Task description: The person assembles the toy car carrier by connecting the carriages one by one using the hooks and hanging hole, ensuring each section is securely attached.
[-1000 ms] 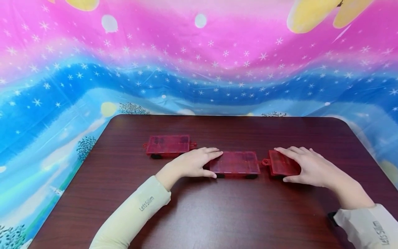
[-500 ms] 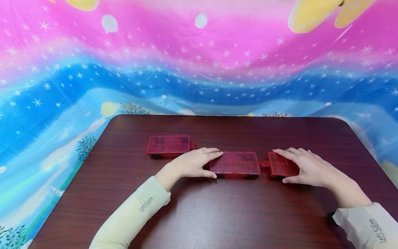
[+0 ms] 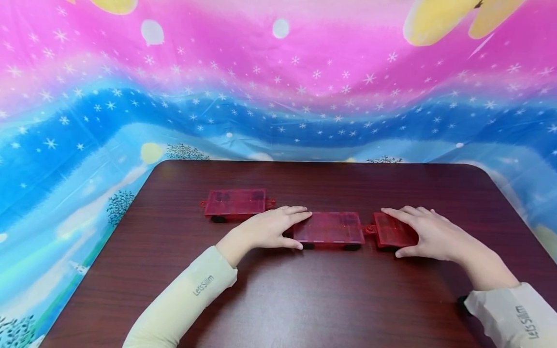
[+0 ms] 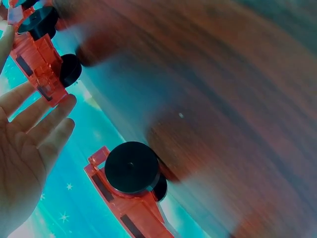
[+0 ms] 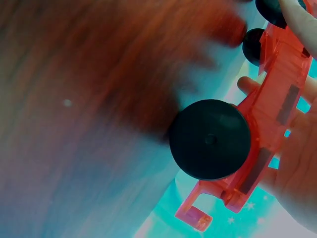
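Red see-through toy train cars with black wheels stand on the table. My left hand [image 3: 271,228] grips the left end of the middle car [image 3: 328,227], thumb on its near side and fingers at its far side. My right hand [image 3: 432,236] holds the right car [image 3: 393,229] from its right end, hiding part of it. Between these cars, the red ring coupling [image 3: 370,229] bridges the short gap. In the right wrist view, a hook [image 5: 194,218] sticks out from the right car's end, beside a large black wheel [image 5: 210,140].
Behind my left hand, another red car [image 3: 235,202] stands farther back, its couplings free of the middle car. A dark wood table [image 3: 304,299] lies under everything. Beyond its far edge hangs a pink and blue snowflake cloth [image 3: 278,96].
My right hand has slid the right car slightly left, so its ring now meets the middle car's coupling. Since half a second ago, both hands have stayed nearly still.
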### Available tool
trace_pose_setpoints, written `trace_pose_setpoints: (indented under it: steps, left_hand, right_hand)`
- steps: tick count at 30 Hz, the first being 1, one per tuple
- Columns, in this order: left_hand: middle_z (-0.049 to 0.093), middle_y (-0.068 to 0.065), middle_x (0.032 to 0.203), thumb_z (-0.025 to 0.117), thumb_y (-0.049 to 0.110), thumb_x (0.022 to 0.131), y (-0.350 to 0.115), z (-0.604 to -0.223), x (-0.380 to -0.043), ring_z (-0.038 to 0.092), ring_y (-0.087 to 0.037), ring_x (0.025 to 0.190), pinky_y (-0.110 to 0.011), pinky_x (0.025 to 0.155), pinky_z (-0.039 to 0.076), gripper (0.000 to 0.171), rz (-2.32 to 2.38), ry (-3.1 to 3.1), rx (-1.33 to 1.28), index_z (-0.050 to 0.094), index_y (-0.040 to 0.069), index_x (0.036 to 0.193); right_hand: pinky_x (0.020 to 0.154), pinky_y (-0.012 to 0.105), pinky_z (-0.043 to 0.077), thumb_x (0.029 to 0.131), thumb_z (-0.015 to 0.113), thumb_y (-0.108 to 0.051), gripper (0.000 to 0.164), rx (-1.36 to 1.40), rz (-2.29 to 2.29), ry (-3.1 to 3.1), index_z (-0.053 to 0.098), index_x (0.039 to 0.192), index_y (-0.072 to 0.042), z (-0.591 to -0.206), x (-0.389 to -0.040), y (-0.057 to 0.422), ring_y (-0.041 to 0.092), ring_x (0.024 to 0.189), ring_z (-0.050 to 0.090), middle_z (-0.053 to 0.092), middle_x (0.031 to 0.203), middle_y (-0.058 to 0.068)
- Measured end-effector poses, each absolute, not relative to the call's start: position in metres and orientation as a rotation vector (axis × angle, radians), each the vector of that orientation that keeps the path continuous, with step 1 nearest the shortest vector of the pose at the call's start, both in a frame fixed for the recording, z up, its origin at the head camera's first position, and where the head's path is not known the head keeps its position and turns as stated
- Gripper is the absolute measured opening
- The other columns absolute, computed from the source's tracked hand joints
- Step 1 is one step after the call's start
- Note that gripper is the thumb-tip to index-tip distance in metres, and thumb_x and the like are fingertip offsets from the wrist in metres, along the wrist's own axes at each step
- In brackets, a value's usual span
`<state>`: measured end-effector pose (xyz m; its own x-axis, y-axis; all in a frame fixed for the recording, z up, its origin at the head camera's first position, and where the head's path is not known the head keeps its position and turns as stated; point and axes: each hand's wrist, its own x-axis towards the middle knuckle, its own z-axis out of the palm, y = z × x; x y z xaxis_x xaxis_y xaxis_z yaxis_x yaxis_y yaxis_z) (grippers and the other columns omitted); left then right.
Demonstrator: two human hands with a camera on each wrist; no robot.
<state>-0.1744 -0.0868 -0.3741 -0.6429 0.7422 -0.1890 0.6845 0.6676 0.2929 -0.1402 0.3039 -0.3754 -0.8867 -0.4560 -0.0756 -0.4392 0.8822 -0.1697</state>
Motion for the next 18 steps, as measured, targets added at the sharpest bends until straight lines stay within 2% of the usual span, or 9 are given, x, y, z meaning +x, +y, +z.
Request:
trace_pose_setpoints:
  steps: [8,13,18]
  left_hand:
    - [0.033,-0.003,0.162,0.068,0.055,0.089,-0.101,-0.37,-0.175,0.029,-0.021,0.151,-0.04,0.12,0.032,0.085,0.339,2.628,1.172,0.033,0.018,0.157]
    - [0.035,-0.006,0.161,0.068,0.053,0.089,-0.118,-0.363,-0.178,0.029,-0.026,0.151,-0.042,0.121,0.03,0.084,0.375,2.678,1.181,0.034,0.015,0.156]
    - [0.034,-0.006,0.162,0.069,0.051,0.09,-0.139,-0.356,-0.181,0.027,-0.026,0.152,-0.043,0.121,0.03,0.083,0.39,2.733,1.099,0.033,0.015,0.156]
  right_hand:
    - [0.094,0.069,0.043,0.066,0.084,-0.062,0.105,-0.659,-0.358,2.918,0.039,0.153,-0.024,-0.363,-0.141,0.302,0.045,0.127,0.045,0.051,0.142,0.018]
    - [0.095,0.069,0.043,0.068,0.079,-0.067,0.107,-0.632,-0.442,2.902,0.034,0.155,-0.026,-0.359,-0.146,0.291,0.044,0.132,0.039,0.044,0.148,0.019]
    - [0.098,0.067,0.043,0.07,0.08,-0.063,0.103,-0.653,-0.491,2.886,0.034,0.156,-0.028,-0.361,-0.154,0.273,0.042,0.136,0.036,0.043,0.151,0.016]
